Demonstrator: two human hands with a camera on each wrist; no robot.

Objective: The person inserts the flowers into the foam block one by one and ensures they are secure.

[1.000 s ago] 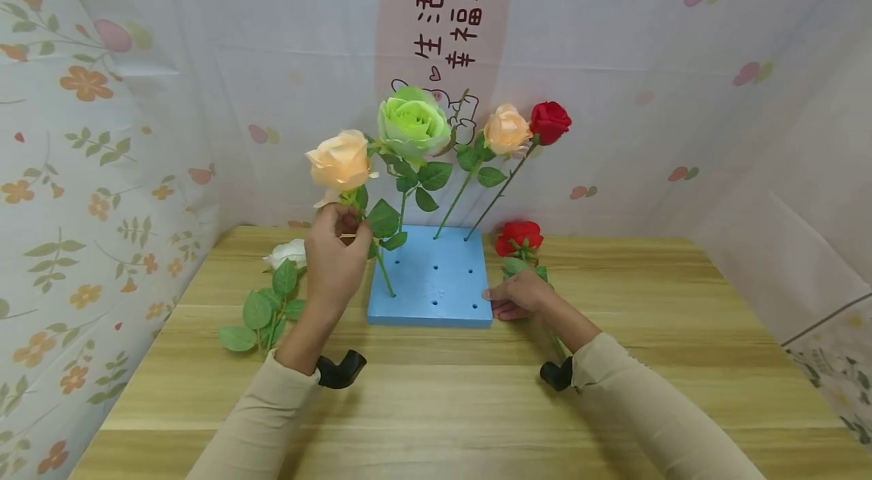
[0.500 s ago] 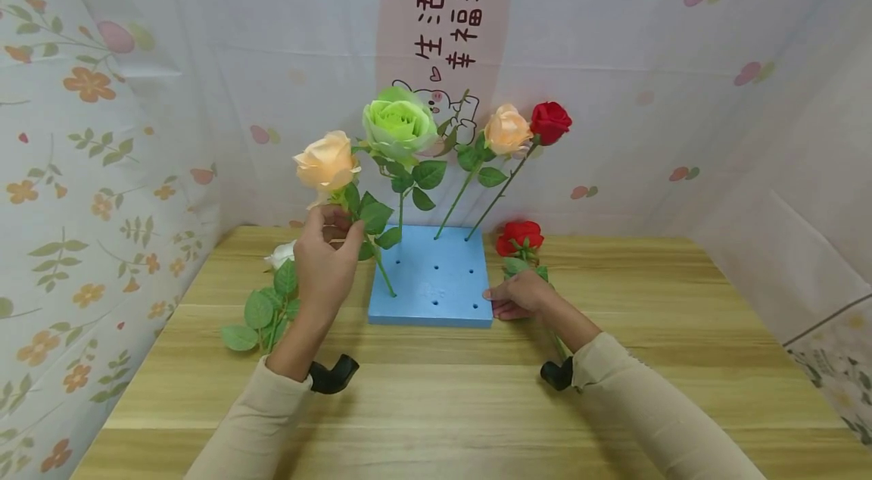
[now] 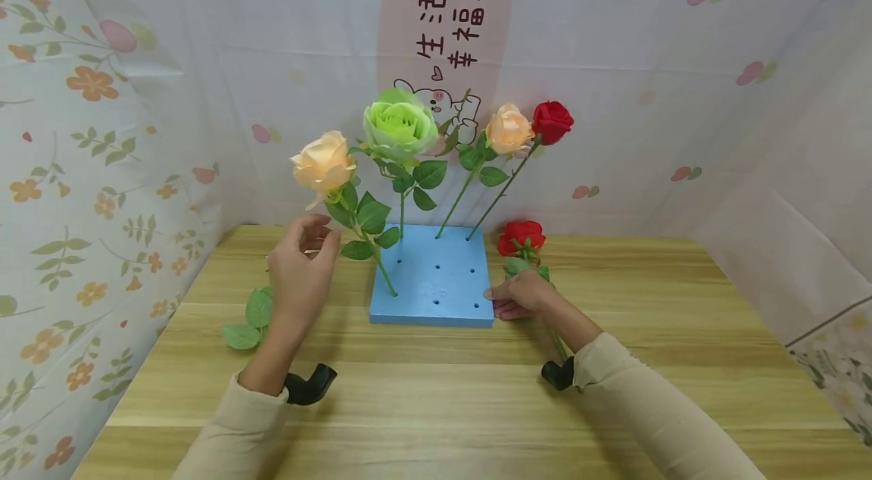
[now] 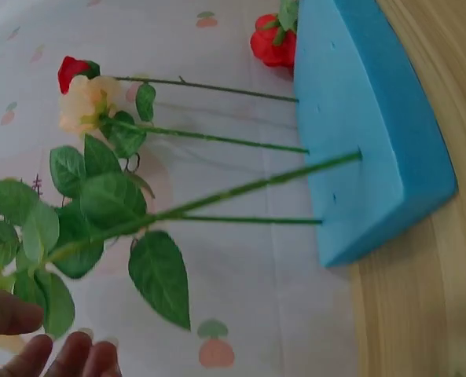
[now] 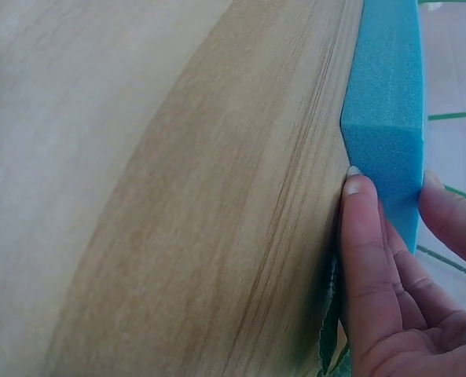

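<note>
A blue foam block (image 3: 417, 287) with several holes lies on the table. Leaning left from its front-left hole is a peach rose (image 3: 323, 164). My left hand (image 3: 303, 268) is just left of that rose's leaves, fingers loosely bent and holding nothing; in the left wrist view, its fingertips (image 4: 75, 353) show below the stem. With thumb on top and fingers along the side, my right hand (image 3: 523, 294) grips the block's right edge. Along the block's back row stand a green rose (image 3: 400, 126), a second peach rose (image 3: 509, 129) and a thin-stemmed red rose (image 3: 552, 123).
Another red rose (image 3: 521, 238) lies on the table to the right of the block, its stem passing under my right forearm. Leaves of a lying flower (image 3: 257, 311) show at left, the rest hidden behind my left hand. A patterned cloth (image 3: 633, 162) hangs behind the table.
My left hand has let go of the front peach rose and moved left and slightly down. The rose tilts further left and stays in the block. My right hand has stayed in place.
</note>
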